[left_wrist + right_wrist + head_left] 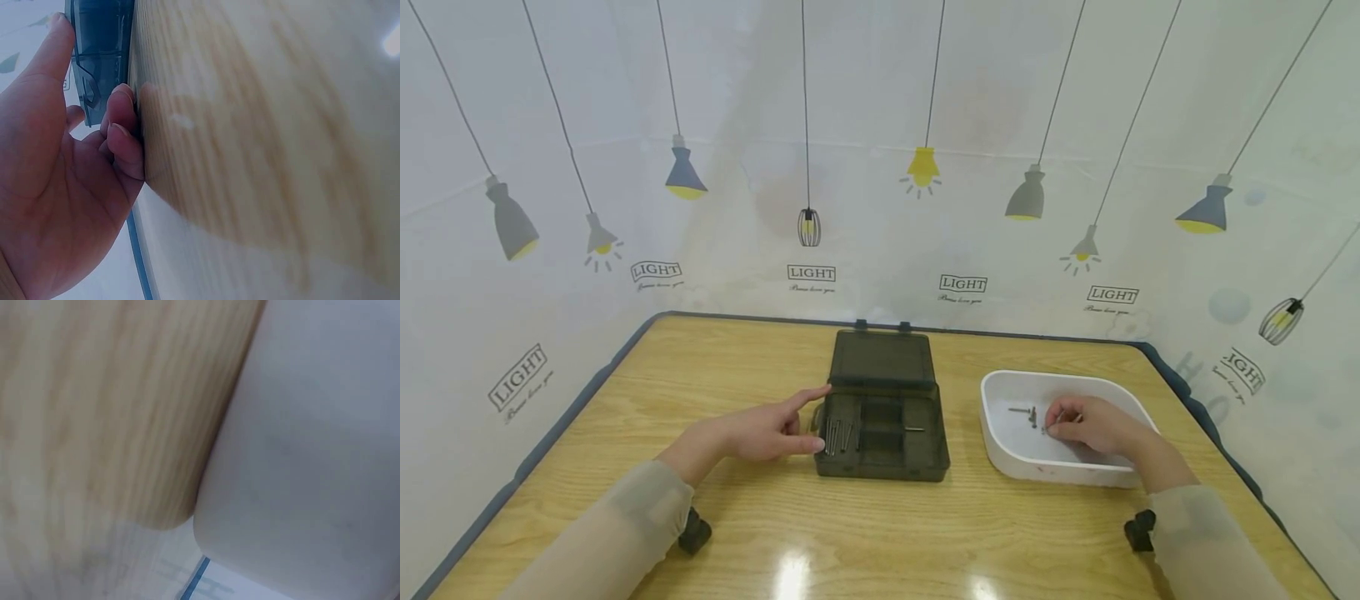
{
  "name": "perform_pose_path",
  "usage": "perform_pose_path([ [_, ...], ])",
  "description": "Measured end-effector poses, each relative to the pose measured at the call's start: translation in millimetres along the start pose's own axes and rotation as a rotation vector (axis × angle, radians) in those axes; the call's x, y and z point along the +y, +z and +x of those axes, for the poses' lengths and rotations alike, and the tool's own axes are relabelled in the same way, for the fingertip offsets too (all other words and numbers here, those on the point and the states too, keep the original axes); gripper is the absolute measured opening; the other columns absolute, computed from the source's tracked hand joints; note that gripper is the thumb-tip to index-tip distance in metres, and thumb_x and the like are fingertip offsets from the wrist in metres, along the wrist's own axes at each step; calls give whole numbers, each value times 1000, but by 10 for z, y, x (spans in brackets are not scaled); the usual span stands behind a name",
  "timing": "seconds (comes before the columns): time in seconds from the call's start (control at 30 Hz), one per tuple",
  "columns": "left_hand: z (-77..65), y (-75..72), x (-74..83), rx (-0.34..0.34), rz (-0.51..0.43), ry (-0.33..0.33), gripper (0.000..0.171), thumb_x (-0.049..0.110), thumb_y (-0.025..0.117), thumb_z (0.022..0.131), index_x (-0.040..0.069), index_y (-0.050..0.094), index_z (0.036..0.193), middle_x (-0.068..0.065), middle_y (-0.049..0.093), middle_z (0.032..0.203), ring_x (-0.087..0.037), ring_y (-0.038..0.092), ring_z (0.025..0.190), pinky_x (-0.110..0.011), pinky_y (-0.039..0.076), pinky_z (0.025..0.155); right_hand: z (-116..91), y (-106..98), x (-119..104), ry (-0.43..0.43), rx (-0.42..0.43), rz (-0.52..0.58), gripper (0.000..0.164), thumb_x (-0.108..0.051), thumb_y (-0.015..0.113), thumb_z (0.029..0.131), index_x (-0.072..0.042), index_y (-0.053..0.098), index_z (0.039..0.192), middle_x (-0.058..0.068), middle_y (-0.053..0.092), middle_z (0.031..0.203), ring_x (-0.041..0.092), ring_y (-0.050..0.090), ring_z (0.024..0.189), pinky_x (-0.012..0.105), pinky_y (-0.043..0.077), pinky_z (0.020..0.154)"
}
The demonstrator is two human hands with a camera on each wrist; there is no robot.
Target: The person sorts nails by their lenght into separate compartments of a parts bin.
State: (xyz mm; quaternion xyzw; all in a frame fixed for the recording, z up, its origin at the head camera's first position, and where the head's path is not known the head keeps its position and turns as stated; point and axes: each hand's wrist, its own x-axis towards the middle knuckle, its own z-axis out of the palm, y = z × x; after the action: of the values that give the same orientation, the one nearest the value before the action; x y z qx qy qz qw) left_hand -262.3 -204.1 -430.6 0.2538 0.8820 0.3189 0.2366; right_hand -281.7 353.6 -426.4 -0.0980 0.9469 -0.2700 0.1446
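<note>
A dark translucent compartment box lies with its lid folded back. Several long screws lie in its left compartment, and a single screw sits in a right one. My left hand touches the box's left side with extended index finger and thumb, the other fingers curled in. My right hand reaches into a white tray, thumb and fingertips drawn together beside a few small screws. I cannot tell whether a screw is between these fingertips. In the right wrist view the tray's outer wall hides the hand.
The wooden table carries the box in the middle and the tray to its right. A pale curtain printed with lamps hangs behind the table and along its sides. Dark wrist devices show under both sleeves.
</note>
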Motion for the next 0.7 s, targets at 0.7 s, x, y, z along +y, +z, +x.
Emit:
perform_pose_path([
  [0.7, 7, 2, -2, 4, -9, 10, 95, 55, 68, 107, 31, 10, 179, -3, 64, 91, -16, 56, 75, -34, 49, 73, -97, -52, -375, -181, 96, 156, 33, -26, 61, 115, -4, 69, 137, 13, 66, 107, 24, 61, 83, 29, 52, 71],
])
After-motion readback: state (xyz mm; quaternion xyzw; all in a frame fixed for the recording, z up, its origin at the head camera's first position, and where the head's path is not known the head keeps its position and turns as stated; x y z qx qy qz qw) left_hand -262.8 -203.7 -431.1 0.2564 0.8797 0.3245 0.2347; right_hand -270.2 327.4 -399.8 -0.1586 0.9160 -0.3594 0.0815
